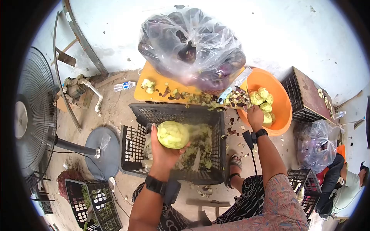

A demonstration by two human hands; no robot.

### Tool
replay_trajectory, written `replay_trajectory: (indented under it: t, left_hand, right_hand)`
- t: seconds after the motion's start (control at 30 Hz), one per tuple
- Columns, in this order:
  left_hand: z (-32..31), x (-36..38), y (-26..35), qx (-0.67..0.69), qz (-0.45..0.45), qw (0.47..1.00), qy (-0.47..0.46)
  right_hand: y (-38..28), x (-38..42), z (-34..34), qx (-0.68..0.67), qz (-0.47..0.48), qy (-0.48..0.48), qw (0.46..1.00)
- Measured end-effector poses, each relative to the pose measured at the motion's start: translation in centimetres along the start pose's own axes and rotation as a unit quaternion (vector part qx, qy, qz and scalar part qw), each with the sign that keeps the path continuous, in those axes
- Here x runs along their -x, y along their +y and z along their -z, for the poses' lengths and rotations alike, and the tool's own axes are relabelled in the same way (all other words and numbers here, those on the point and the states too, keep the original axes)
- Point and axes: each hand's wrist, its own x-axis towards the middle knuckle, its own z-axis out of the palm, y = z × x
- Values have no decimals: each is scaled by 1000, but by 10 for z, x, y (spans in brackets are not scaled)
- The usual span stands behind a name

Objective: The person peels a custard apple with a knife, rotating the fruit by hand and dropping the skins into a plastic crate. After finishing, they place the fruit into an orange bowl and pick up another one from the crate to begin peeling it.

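My left hand (165, 152) cups a peeled, pale green eggplant (173, 134), round and whole, above a black plastic crate (175, 177) with peelings inside. My right hand (255, 117) is closed at the left rim of an orange basin (284, 104). Something thin seems to stick up from its fingers, too small to make out. Several peeled eggplants (266, 107) lie in the basin. A cleaver with a light blue handle (225, 95) rests on the orange-yellow board (148, 92), among dark peel scraps.
A big clear bag of dark purple eggplants (192, 50) stands on the board. At left are a floor fan (32, 115), a plastic bottle (124, 86) and a crate of greens (92, 204). Another bag (317, 146) and a seated person (347, 192) are at right.
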Motion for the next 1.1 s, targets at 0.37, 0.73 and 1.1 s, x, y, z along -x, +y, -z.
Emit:
replay_trajectory:
  t: [0.37, 0.73, 1.1]
  left_hand:
    - [1, -12, -7, 4, 26, 1000, 0]
    - [-4, -8, -13, 4, 27, 999, 16]
    - [-6, -3, -6, 21, 20, 999, 28]
  right_hand:
    - [-5, -9, -38, -127, 18, 72, 989]
    - [-86, 30, -58, -474, -139, -103, 863]
    - [-61, 3, -89, -400, -114, -8, 910]
